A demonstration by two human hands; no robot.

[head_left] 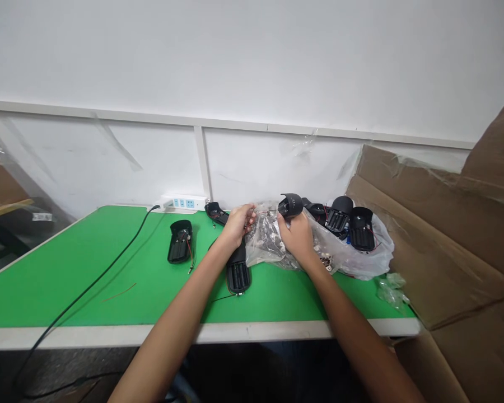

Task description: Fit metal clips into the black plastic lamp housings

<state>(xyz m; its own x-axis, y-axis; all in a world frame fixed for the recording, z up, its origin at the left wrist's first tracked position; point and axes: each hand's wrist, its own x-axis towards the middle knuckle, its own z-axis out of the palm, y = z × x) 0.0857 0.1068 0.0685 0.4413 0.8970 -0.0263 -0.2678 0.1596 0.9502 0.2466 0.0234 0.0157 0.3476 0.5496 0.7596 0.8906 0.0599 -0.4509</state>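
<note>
At the far middle of the green counter (67, 268), the right grip (296, 235) is wrapped around a black housing (291, 205), held just above a clear plastic bag (273, 243). At its nine o'clock, the left grip (237, 224) pinches a thin wire (265, 211) leading to the housing. A battery case (238, 273) lies at the left grip's six o'clock.

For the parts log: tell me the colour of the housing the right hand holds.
Black. The housing in the right hand shows best in the head view.
</note>
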